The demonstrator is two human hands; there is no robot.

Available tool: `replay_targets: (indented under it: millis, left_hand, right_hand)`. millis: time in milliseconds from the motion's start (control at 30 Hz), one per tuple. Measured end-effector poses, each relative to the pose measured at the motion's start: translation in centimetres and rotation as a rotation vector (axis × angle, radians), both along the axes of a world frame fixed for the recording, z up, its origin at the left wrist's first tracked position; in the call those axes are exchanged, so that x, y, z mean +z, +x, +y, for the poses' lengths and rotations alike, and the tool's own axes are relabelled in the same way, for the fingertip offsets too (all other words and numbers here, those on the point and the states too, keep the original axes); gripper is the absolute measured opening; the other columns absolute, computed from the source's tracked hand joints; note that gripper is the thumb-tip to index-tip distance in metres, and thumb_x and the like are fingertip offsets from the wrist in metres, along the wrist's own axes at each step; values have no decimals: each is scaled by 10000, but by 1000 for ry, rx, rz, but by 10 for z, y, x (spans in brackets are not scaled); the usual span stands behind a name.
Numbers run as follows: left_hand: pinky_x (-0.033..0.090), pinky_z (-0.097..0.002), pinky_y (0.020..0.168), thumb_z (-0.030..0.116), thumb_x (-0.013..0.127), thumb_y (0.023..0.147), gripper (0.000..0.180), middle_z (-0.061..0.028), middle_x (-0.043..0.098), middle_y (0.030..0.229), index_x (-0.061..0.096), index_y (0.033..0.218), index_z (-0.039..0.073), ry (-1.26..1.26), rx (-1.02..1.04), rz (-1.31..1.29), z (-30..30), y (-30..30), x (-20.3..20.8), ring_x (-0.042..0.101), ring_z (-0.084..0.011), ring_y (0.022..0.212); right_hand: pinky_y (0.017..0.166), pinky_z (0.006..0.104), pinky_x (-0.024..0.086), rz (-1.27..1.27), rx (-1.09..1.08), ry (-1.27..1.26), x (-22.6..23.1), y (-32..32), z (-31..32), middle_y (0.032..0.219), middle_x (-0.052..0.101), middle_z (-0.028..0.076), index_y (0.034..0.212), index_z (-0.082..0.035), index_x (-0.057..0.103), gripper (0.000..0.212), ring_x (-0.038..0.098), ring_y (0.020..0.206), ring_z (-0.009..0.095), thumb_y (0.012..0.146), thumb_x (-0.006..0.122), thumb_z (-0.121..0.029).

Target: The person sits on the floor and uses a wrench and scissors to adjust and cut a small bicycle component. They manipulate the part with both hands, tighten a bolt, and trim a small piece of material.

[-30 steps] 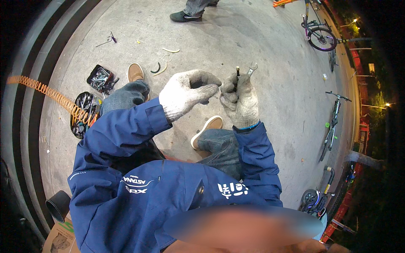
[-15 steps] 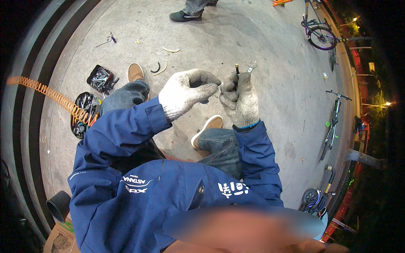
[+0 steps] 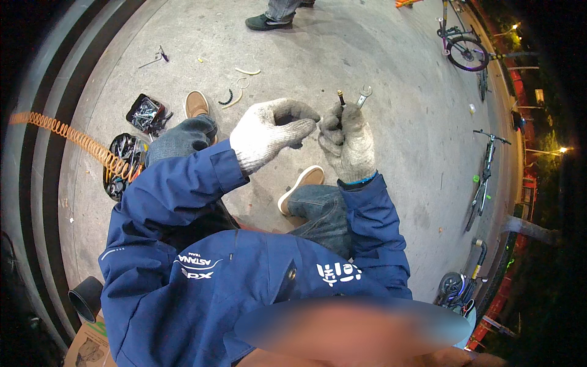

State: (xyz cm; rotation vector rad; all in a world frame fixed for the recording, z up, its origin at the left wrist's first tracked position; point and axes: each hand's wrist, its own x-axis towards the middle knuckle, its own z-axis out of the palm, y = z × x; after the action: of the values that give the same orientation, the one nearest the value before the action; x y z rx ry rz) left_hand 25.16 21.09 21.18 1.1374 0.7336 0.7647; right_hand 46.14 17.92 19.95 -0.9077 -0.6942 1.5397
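My left hand (image 3: 266,131), in a pale knit glove, is closed in a pinch, thumb and forefinger meeting at the tips. Whatever lies between them is too small to make out. Close beside it, my right hand (image 3: 350,144), gloved and greyed at the fingers, is closed round an open-end wrench (image 3: 364,95) whose silver jaw sticks up above the fingers. A thin black piece with a brass-coloured tip (image 3: 340,96) also rises from that grip. The fingers hide the lower parts of both.
To the left on the concrete floor lie a box of small tools (image 3: 147,114), a tool bag (image 3: 124,160) and an orange coiled hose (image 3: 73,139). Curved strips (image 3: 237,95) lie ahead, near another person's shoe (image 3: 268,23). Bicycles (image 3: 483,177) stand at right.
The wrench and brass-tipped piece have shifted very slightly left in my right hand. My left hand stays almost still.
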Motion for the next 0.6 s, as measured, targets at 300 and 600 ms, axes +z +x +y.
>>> replay_targets:
  millis: [300, 600]
  left_hand:
    - [550, -281, 755, 214, 736, 985, 323, -32, 681, 907, 706, 1195, -29, 2, -5, -1, 0, 0, 0, 643, -112, 805]
    - [551, -281, 758, 216, 729, 990, 319, -31, 686, 925, 707, 1200, -23, 1, 1, 2, 1, 1, -2, 647, -113, 816]
  right_hand:
    - [456, 212, 374, -3, -16, 18, -5, 1, -1, 821, 696, 28, 1062, -68, 656, 352, 505, 562, 50, 1012, 698, -414]
    - [464, 217, 401, -7, -32, 5, -4, 1, -2, 853, 711, 58, 1116, -67, 648, 294, 537, 578, 62, 1001, 729, -326]
